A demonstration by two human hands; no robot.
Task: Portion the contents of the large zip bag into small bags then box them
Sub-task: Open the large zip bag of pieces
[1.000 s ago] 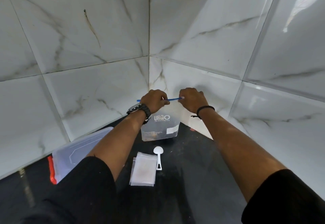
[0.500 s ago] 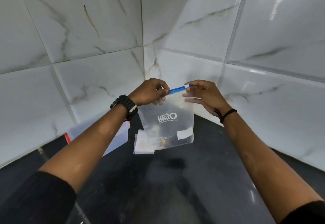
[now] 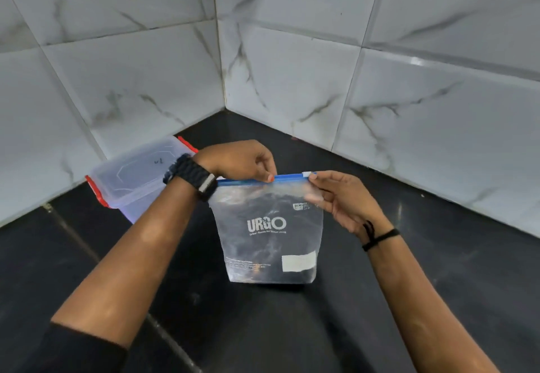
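A large clear zip bag (image 3: 268,232) with white URGO print and a blue zip strip stands upright on the black counter. My left hand (image 3: 242,160) pinches the blue strip near its middle. My right hand (image 3: 339,197) pinches the strip's right end, next to the white slider, with its other fingers spread behind the bag's upper corner. A clear plastic box (image 3: 137,173) with red clips and its lid on sits to the left, behind my left forearm. The small bags and the white scoop are hidden from view.
The black counter (image 3: 380,314) runs into a corner of white marbled wall tiles (image 3: 292,65). The box stands against the left wall. I wear a black watch on my left wrist and a black cord on my right.
The bag has come down from being lifted toward the wall corner and now stands on the counter nearer to me. Both hands stay on the zip strip. The small bags and scoop have dropped out of view.
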